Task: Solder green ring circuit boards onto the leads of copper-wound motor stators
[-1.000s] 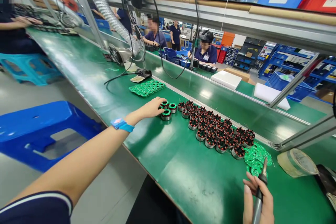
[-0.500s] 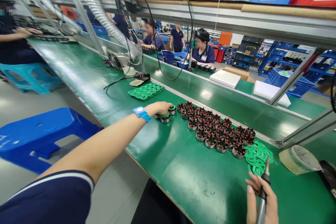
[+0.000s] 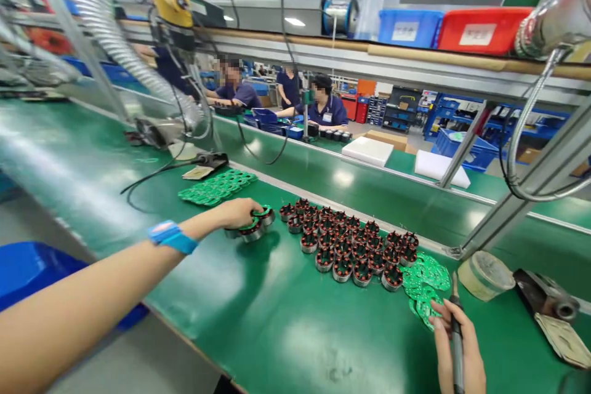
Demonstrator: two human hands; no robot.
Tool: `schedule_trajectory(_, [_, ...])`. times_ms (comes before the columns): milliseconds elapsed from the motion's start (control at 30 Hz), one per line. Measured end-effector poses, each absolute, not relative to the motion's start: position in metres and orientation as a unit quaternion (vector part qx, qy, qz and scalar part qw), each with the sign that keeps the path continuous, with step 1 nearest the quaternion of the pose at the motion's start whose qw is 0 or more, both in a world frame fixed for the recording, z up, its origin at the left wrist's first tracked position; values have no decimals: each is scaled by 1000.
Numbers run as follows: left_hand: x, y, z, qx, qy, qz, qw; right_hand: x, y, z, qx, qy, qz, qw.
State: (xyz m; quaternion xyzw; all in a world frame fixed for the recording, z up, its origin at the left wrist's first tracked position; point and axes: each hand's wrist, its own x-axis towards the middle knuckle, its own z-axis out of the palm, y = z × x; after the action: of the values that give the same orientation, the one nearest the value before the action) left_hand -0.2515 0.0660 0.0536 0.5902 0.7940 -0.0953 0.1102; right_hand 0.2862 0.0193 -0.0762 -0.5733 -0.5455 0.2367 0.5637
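My left hand, with a blue wristband, has its fingers closed on a motor stator topped by a green ring board. Against it stands another green-topped stator, and part of a third shows under the wrist. Between the fingers of my right hand is a soldering iron, its tip pointing up and away from me. Just beyond those fingers lies a loose pile of green ring-shaped circuit boards. Several bare stators with copper windings stand in rows between my hands.
A green board panel lies left of the stators, near a soldering iron stand. At right are a round tub and another stand. Metal posts and a hose rise along the bench. Co-workers sit opposite.
The view has swung right, bringing the right-hand stand into sight. My left hand and the green-topped stators under it sit a little farther from the bare rows. My right hand still holds the soldering iron.
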Motion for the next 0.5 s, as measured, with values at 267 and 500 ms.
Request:
schedule_trajectory(267, [-184, 218, 103, 666, 744, -27, 41, 299, 19, -97, -526, -682, 112, 495])
schedule_trajectory(500, [-69, 327, 64, 735, 672, -71, 52, 284, 23, -85, -554, -633, -9, 541])
